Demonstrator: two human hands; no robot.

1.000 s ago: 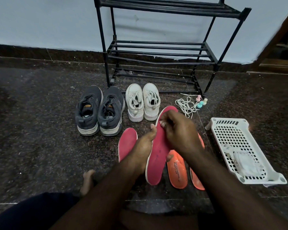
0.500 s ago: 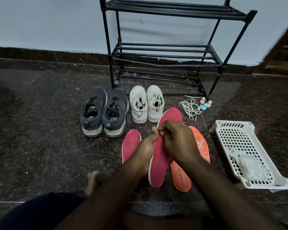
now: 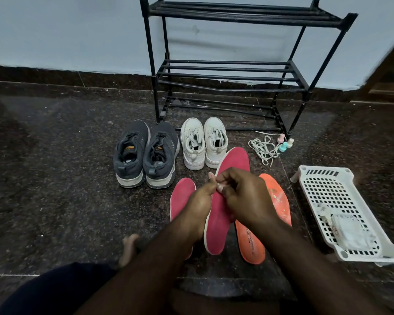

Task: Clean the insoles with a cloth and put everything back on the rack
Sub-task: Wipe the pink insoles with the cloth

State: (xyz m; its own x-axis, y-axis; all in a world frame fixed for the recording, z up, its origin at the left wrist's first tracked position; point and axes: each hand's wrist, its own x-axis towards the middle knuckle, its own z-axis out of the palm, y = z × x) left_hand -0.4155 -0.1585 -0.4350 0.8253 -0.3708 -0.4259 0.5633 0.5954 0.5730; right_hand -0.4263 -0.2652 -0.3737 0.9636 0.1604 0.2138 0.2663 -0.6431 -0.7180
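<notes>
I hold a pink insole [image 3: 233, 163] upright over the floor. My left hand [image 3: 199, 206] grips its left edge, thumb up. The curled fingers of my right hand [image 3: 245, 198] pinch at the insole's face beside that thumb; no cloth shows in this hand. A second pink insole [image 3: 182, 197] lies flat to the left. Two orange insoles [image 3: 251, 245] [image 3: 276, 197] lie under and right of my right hand. Grey sneakers [image 3: 145, 154] and white sneakers [image 3: 204, 146] stand in front of the black rack [image 3: 225, 72], whose shelves hold nothing.
A white perforated basket [image 3: 328, 189] lies on the floor at the right with a white cloth [image 3: 350, 231] in it. Loose white laces [image 3: 263, 148] and small pastel bottles [image 3: 283, 143] lie by the rack's right leg. My bare foot [image 3: 129, 246] rests at lower left.
My right fingers have slid a little down the pink insole toward my left thumb. The far orange insole shows more beside my right hand. The view has shifted slightly.
</notes>
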